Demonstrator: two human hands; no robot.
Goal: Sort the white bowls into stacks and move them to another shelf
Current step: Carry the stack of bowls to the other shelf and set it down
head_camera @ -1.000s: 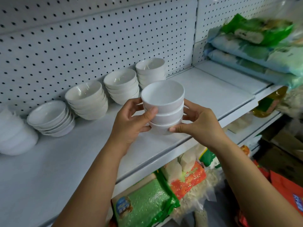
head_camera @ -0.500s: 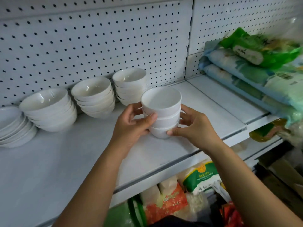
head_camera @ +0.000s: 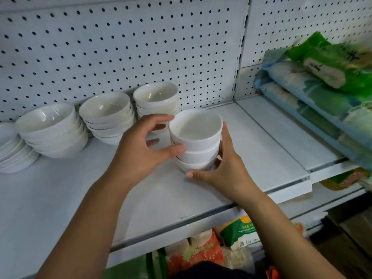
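Biggest risk: the stack of three small bowls topples at release. Its top bowl sits a little off-line over the two beneath, so a finger dragging on the rim could tip it.
Next risk: a knock into the back-row stacks, which stand just behind. The right-most one is very near the left hand's curled fingers.
Lesser risk: glossy bowls slide on one another, so a lopsided squeeze could shift one.
Smallest risk: a chipped foot or rim from a hard set-down.
Room: shop shelving backed by a white pegboard wall, with more bags stored underneath.
Surface: a white shelf, flat and smooth; the neighbouring shelf joins it at the right.
Rice bags: piled on the right, well apart from the bowls.
Back row: three stacks of wider bowls against the pegboard, with shallow dishes at the far left.
Stack's place: right of centre on the shelf, in front of the right-most back-row stack. Its base appears to rest on the shelf, though a thumb hides part of the front edge.
Left hand: thumb pressed to the stack's left side, fingers curled round behind.
Right hand: fingers wrapped round the right side, thumb laid along the base — both hands clasp the stack.
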